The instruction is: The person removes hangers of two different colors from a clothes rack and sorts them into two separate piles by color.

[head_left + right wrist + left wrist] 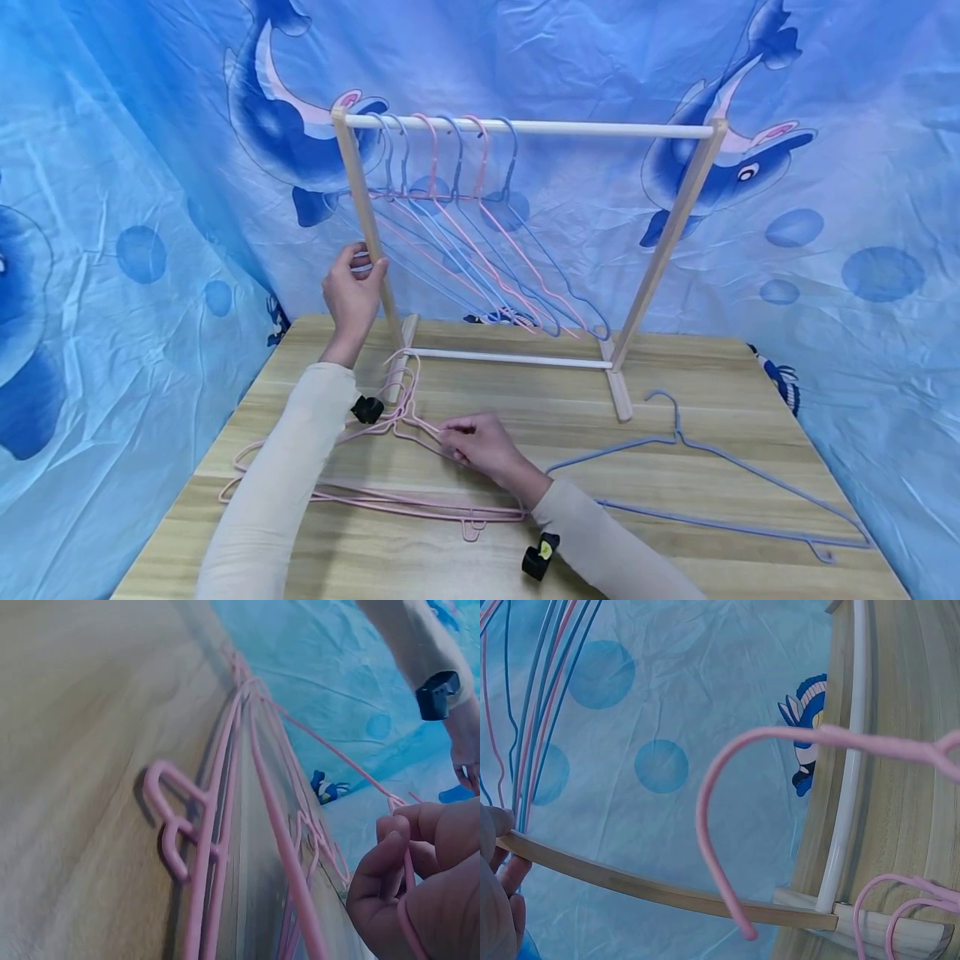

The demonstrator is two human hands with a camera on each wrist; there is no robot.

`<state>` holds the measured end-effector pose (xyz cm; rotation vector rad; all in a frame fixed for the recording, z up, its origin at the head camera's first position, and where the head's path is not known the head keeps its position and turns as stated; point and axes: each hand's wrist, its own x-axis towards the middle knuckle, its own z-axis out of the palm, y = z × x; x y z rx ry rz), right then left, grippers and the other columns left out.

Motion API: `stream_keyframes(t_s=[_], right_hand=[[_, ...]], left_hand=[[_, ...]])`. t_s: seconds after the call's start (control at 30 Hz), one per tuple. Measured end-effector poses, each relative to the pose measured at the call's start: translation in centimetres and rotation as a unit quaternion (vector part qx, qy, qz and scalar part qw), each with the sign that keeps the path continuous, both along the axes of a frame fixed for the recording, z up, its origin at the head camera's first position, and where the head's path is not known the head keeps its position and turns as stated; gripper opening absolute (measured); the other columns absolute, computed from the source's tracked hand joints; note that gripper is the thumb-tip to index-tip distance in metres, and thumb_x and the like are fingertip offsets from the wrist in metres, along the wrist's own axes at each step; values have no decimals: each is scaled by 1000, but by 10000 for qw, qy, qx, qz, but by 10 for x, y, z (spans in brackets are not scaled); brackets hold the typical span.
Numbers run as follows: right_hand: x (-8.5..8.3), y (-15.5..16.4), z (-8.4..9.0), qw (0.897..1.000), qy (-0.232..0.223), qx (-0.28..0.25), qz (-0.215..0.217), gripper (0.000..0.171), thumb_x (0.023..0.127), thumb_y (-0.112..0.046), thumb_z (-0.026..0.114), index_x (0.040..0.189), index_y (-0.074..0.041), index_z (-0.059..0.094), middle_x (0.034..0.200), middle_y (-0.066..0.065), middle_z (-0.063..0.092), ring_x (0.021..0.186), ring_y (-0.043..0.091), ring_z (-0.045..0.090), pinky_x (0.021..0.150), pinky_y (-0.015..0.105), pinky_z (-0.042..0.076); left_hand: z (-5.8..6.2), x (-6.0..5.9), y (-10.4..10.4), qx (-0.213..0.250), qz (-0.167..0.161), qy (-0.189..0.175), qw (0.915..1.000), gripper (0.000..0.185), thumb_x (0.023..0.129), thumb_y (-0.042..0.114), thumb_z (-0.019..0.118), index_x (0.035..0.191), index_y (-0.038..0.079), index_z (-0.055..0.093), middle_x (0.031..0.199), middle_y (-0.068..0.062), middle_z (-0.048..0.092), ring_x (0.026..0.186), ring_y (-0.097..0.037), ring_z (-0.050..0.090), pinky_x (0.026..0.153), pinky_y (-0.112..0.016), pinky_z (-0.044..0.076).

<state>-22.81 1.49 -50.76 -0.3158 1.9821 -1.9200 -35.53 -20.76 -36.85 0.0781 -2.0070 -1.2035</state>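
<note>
The pink hangers [390,492] lie in a loose pile on the near left part of the wooden table [675,567], thin coated wire bent into flat triangles with small notched loops on the bottom bar. Their long axes run roughly left to right across the table, and the hooks bunch together pointing away from the person, toward the foot of the rack. The right hand [483,446] rests on the pile near its middle, fingers curled and pinching one pink wire at the shoulder slope; the right wrist view shows the thin wire passing between the bent fingers [382,862]. In the left wrist view one pink hook [720,825] curves in a smooth open arc above the table edge.

The left hand [352,292] is raised and wraps its fingers round the left upright of the wooden rack [675,217], a frame of pale, smooth slats with a white round rail across the top and another low between the feet. On the top rail, toward its left end, hang blue and pink wire hangers [480,250], close together, their bodies slanting down to the right.

A single blue hanger [712,483] lies flat on the right part of the table, well apart from the pink pile, hook toward the rack. Behind everything hangs a creased blue cloth [825,83] printed with dolphins and bubbles.
</note>
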Motion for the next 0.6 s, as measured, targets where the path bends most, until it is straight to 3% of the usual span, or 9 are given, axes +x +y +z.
stream_keyframes(t_s=[0.23,0.43,0.6], right_hand=[[-2,-7,-5,9887,1144,939,-235,10,89,-7,75,96,-1,80,73,2,69,51,5,53,44,16,41],[-3,-11,-11,9832,1410,1109,-351,8,85,-2,77,92,-1,80,71,0,70,51,5,56,45,15,42],[-4,-13,-16,9690,1951,1428,-507,8,82,-1,78,89,-3,81,70,-2,71,58,1,56,53,16,46]], left_hand=[[1,1,0,21,14,-47,10000,31,94,21,75,122,8,71,111,-14,76,95,-29,76,86,-44,61],[1,1,0,-13,-30,-2,10000,31,94,21,75,122,8,71,110,-14,76,94,-29,76,85,-44,61],[1,0,1,6,26,-1,10000,30,95,19,75,122,8,71,110,-14,76,95,-28,76,86,-44,61]])
